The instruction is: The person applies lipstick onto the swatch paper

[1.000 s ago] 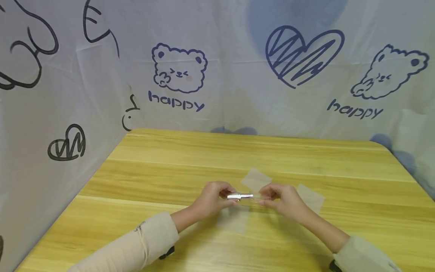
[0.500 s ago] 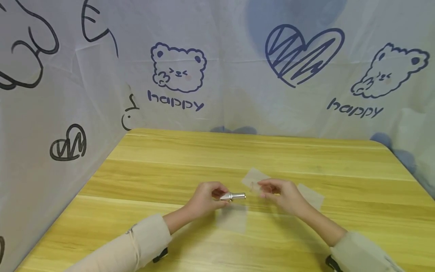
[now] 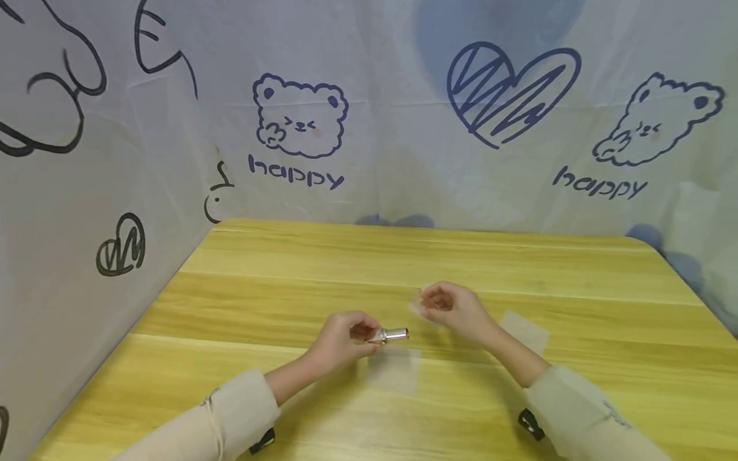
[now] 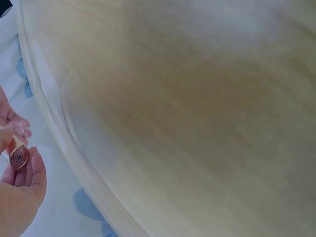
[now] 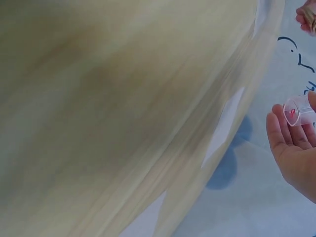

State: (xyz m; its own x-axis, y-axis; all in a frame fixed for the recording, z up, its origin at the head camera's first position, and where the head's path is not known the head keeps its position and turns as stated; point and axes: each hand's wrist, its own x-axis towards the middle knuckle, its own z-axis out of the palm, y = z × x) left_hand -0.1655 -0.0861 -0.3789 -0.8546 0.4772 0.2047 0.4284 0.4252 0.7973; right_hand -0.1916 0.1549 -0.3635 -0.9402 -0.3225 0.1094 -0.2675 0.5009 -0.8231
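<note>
My left hand (image 3: 341, 342) pinches a lipstick (image 3: 396, 333) between fingers and thumb. Its shiny silver tube points to the right, uncapped. In the left wrist view, the round labelled base of the lipstick (image 4: 19, 157) faces the camera. Farther back and to the right, my right hand (image 3: 462, 312) holds a clear cylindrical cap. The right wrist view shows the clear cap (image 5: 296, 111) lying across the fingers, its round end turned outward with a small red mark visible. Lipstick and cap are apart.
A pale square sheet (image 3: 394, 372) lies on the wooden table (image 3: 277, 282) just below the lipstick. Another pale square (image 3: 526, 331) lies to the right, and a third is partly hidden behind my right hand. A printed cloth (image 3: 380, 147) hangs behind the table.
The clear cap has come off the lipstick's end. My right hand has moved back and slightly left with the cap, while my left hand has shifted a little left with the lipstick.
</note>
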